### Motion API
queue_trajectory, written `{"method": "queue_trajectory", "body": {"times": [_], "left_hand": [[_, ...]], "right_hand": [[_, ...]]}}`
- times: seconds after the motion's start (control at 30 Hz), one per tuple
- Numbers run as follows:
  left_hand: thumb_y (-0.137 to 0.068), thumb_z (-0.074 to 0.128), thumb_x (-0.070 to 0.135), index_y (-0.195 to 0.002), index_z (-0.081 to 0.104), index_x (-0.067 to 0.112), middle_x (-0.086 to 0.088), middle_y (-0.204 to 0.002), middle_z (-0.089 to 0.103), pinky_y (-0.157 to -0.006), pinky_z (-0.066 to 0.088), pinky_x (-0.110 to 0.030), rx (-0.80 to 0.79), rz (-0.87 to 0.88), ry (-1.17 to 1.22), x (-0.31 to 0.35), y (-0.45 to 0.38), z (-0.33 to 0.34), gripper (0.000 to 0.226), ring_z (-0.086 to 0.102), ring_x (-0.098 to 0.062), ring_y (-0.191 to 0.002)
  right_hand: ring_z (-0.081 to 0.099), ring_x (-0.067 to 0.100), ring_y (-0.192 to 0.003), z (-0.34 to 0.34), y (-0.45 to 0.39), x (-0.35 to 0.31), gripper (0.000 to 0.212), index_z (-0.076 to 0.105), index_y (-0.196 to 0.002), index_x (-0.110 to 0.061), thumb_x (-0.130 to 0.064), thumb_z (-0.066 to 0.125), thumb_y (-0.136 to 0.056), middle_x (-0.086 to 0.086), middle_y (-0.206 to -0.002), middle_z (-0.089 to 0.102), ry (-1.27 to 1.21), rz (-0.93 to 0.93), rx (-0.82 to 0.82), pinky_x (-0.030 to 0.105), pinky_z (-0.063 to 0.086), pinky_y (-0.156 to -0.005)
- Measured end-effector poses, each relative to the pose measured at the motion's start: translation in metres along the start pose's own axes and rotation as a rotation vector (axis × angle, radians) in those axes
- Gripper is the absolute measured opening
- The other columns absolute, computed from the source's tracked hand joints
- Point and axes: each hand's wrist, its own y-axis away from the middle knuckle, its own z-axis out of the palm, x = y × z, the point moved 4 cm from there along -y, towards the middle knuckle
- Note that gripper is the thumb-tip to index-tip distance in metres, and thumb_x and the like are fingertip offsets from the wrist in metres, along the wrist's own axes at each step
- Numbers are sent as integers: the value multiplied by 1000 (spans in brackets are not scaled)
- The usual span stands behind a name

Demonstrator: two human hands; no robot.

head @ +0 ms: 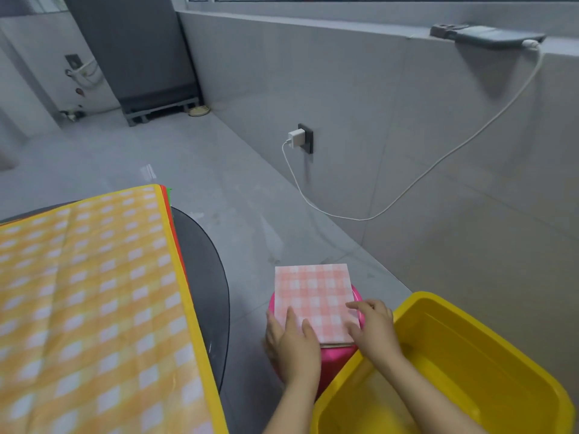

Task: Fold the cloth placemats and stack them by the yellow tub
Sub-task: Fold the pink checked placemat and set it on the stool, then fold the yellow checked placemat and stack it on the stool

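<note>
A folded pink checked placemat (315,296) lies on a round pink stool (357,297), just left of the yellow tub (488,327). My left hand (293,343) rests flat on the placemat's near left corner, fingers straight. My right hand (372,327) presses its near right edge with straight fingers. A thin second layer shows under the placemat's near edge. An unfolded yellow checked placemat (94,302) lies spread on the dark table at the left, with red and green edges of others peeking out beneath it.
The dark round table (206,277) reaches close to the stool. A white charger (296,138) sits in a wall socket, its cable (407,192) sagging along the grey wall up to a phone (488,36) on the ledge. Grey floor lies beyond.
</note>
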Motion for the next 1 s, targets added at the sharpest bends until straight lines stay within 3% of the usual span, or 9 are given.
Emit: {"method": "queue_trajectory", "body": {"times": [0.2, 0.33, 0.47, 0.73, 0.9, 1.0], "left_hand": [[-97, 39, 17, -141, 39, 21, 0, -157, 17, -115, 24, -41, -25, 150, 296, 73, 27, -40, 45, 21, -23, -142], [-96, 36, 14, -143, 35, 18, -2, -154, 23, -115, 23, -41, -5, 236, 388, 110, 47, -98, 47, 22, -20, -142], [-95, 38, 14, -140, 39, 16, -3, -148, 33, -113, 25, -42, 91, 341, 411, 119, 59, -173, 45, 31, -19, -138], [-94, 40, 17, -129, 49, 20, 1, -133, 45, -104, 37, -43, 274, 433, 342, 48, 77, -326, 36, 49, -16, -118], [-94, 43, 19, -129, 48, 24, 12, -121, 42, -105, 36, -41, 307, 434, 227, -22, 89, -386, 35, 50, -9, -110], [-95, 42, 21, -130, 47, 26, 10, -130, 43, -105, 36, -39, 285, 410, 146, -63, 93, -404, 35, 49, -8, -109]], "right_hand": [[47, 18, -112, -65, 11, -58, 33, 59, -120, -23, -26, 62, -87, -3, -112, 47, -115, -170, 135, 27, 39, -92], [54, 13, -96, -107, 31, -114, 31, 59, -118, -24, -24, 63, -87, -7, -106, 44, -187, -298, 207, 30, 48, -81], [58, 14, -89, -133, 62, -174, 29, 61, -116, -22, -23, 63, -87, -5, -107, 49, -239, -430, 251, 31, 50, -79], [54, 7, -78, -102, 135, -287, 26, 63, -112, -19, -21, 64, -86, -5, -102, 53, -291, -645, 160, 11, 36, -66], [57, 8, -77, -57, 180, -330, 26, 63, -110, -22, -23, 66, -85, -8, -98, 53, -313, -741, 54, 13, 40, -70], [59, 6, -80, -29, 199, -340, 27, 62, -111, -27, -28, 65, -84, -11, -99, 54, -272, -770, -11, 23, 47, -74]]}}
